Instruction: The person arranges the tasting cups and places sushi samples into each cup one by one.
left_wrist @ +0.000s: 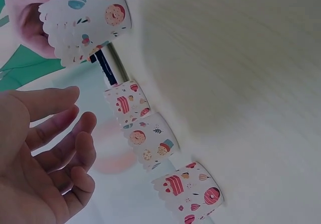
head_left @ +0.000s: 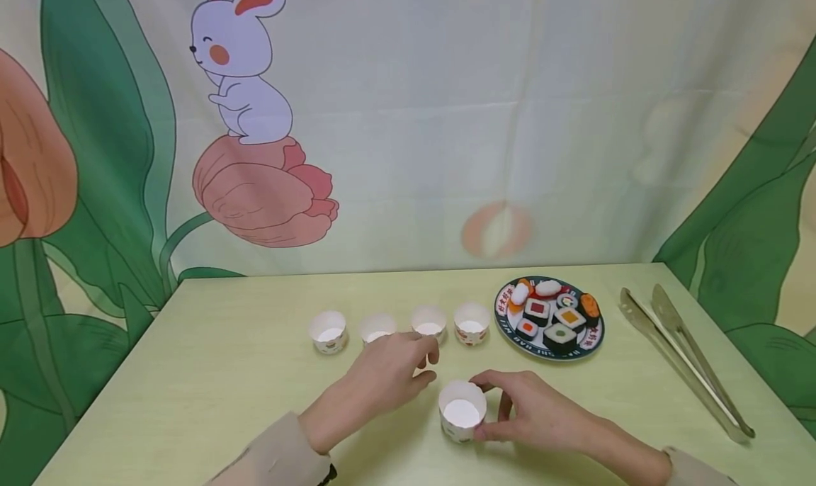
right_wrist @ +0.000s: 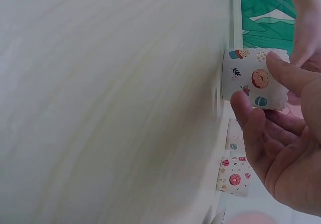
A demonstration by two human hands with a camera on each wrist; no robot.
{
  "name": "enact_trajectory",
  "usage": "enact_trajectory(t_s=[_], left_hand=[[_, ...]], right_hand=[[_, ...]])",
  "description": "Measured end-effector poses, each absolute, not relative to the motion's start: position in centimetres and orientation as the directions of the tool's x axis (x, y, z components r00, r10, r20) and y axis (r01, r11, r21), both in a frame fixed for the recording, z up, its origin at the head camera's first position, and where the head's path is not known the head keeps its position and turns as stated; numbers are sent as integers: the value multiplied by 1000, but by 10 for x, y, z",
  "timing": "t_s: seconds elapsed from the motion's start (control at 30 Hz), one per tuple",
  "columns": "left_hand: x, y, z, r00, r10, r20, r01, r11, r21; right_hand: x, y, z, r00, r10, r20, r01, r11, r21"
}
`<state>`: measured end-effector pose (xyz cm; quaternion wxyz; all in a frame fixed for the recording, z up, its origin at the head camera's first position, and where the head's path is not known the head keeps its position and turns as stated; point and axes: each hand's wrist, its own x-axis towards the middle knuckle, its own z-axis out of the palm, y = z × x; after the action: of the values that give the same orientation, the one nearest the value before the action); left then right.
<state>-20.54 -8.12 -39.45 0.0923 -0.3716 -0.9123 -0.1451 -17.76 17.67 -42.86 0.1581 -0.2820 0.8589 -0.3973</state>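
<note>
My right hand holds a white paper baking cup near the front of the table, thumb and fingers at its right side. In the right wrist view the thumb lies on the wall of this cup, which bears donut and cupcake prints. My left hand hovers to the left of that cup with loosely bent fingers and nothing in them. Behind it, more paper cups stand in a row: a leftmost cup, one partly hidden cup, and others to the right.
At the back right lies a round plate bearing several toy sushi pieces. Metal tongs rest, spread apart, along the table's right side. A printed cloth hangs behind the pale table.
</note>
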Motion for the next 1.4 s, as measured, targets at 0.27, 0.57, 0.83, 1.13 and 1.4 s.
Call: enact_trajectory(t_s=[0.27, 0.57, 0.83, 1.13, 1.4], left_hand=[[-191, -88, -393, -682, 675, 280, 729, 659, 187], [-178, -90, -390, -638, 720, 274, 770, 595, 230], [-170, -89, -388, -607, 763, 220, 790, 552, 268], [-166, -87, -389, -553, 806, 208, 831, 518, 204], [-166, -87, -393, -533, 817, 219, 845, 500, 191]], right_hand=[[-179, 175, -429, -792, -607, -70, -341, 534, -774], [-177, 176, -431, -792, -609, -41, -364, 526, -768], [-178, 176, -432, -788, -614, -39, -370, 523, -767], [-178, 174, -432, -781, -624, -34, -375, 511, -774], [-177, 172, -433, -778, -628, -24, -378, 498, -780]])
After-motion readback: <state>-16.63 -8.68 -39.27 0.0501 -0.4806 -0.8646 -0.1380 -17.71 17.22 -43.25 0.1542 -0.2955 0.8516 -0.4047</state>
